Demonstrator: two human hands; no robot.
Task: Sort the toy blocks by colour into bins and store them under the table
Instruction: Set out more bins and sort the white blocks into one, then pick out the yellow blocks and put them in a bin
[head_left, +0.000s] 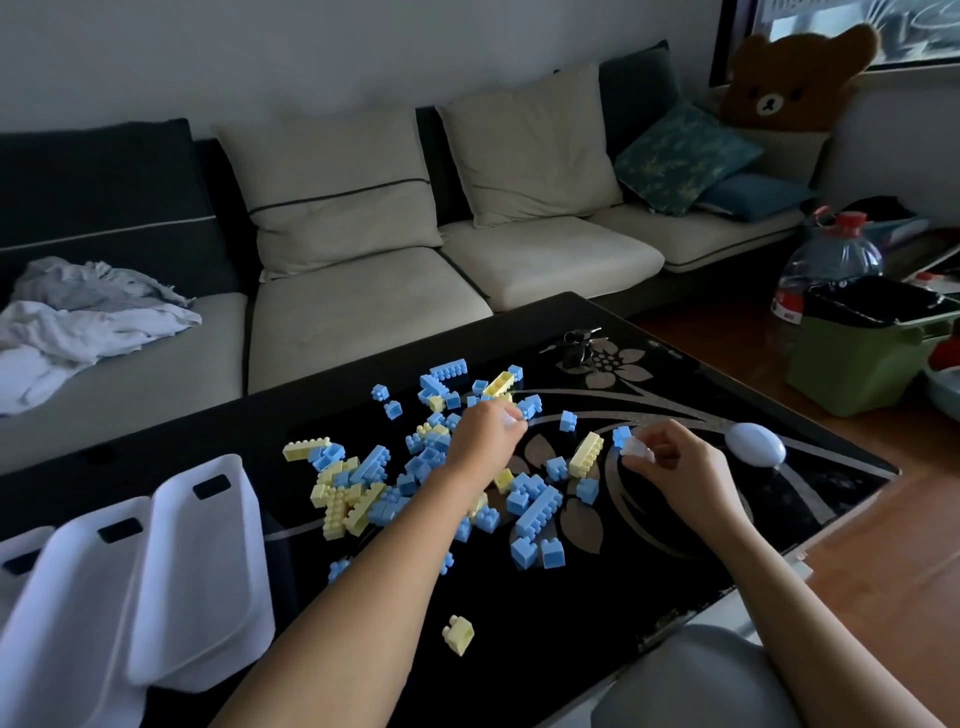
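Sorting looked barely begun at the black counter (571, 649), where blue and yellow toy blocks (415, 467) lay mixed in a loose heap across its middle. The person's left hand (483, 436) reached into the heap's far side, fingers curled on a pale piece. The right hand (685, 467), nearer the right edge, pinched small white blocks (636, 451). Three white bins (202, 561) leaned together at the near left corner, their insides hidden. One yellow block (458, 634) lay alone by the near edge. Nearly all the sorting, and the storing underneath, appeared still to do.
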